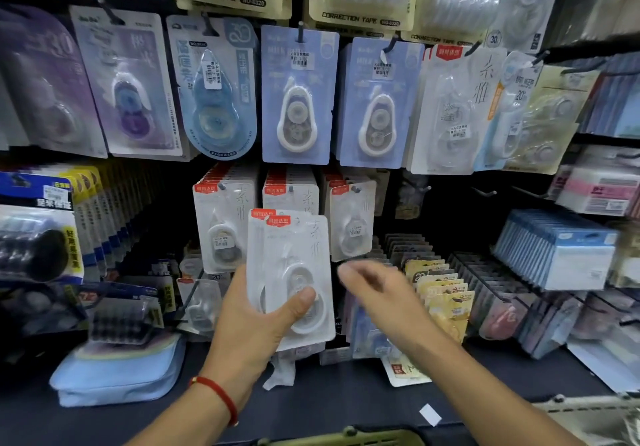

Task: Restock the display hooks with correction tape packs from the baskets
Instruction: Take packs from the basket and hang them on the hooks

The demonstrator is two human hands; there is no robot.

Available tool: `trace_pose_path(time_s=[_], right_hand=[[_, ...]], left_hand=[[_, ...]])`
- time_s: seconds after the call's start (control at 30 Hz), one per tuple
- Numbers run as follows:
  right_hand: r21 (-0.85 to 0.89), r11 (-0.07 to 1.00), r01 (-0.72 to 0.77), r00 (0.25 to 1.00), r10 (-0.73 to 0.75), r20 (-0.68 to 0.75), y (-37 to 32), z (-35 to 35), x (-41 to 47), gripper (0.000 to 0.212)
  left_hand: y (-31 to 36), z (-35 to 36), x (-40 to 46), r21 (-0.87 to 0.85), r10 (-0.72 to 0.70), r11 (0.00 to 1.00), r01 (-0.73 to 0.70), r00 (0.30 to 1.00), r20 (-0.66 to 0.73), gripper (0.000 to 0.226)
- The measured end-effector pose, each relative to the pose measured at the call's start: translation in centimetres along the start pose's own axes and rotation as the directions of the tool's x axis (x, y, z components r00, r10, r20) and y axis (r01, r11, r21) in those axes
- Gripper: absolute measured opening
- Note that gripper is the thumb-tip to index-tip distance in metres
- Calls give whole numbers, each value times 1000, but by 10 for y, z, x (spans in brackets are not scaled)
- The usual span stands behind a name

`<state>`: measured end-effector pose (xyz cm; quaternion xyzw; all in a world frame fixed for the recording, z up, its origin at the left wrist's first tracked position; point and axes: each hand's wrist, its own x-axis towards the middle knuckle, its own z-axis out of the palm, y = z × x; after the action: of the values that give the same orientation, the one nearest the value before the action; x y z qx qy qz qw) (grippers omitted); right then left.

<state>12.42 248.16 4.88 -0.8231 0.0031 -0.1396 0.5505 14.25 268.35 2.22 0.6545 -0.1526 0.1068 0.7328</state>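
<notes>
My left hand (258, 321) grips a small stack of white correction tape packs (294, 262) with red top labels, thumb across the front, held upright in front of the lower hooks. Behind it, three hooks carry the same white packs: a left row (221, 224), a middle row (294, 196) and a right row (353, 217). My right hand (377, 289) is blurred just right of the held packs, empty, fingers loosely apart and pointing left. Two bare hooks (485, 192) stick out further right. A basket rim (346, 437) shows at the bottom edge.
Blue and purple correction tape cards (299, 94) hang on the upper hooks. A dark shelf (346, 397) below holds a light blue pouch (117, 373), racks of small packs (446, 293) and a loose pack (405, 373). A wire basket edge (588, 407) sits at bottom right.
</notes>
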Motion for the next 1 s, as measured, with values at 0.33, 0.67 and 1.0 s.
trace_pose_path(time_s=[0.33,0.67,1.0], right_hand=[[259,962,81,975,-23,-219,-2,-1,8,17],[263,958,115,950,-29,-311,-1,-15,28,23],[-220,969,113,980,-146,-137,-1,-2,9,41]], left_hand=[[5,2,-5,-183,-198,959,218,972,123,55],[7,3,-5,-165,-221,960,226,974,50,55],[4,5,-6,-65,-172,981,181,977,124,41]])
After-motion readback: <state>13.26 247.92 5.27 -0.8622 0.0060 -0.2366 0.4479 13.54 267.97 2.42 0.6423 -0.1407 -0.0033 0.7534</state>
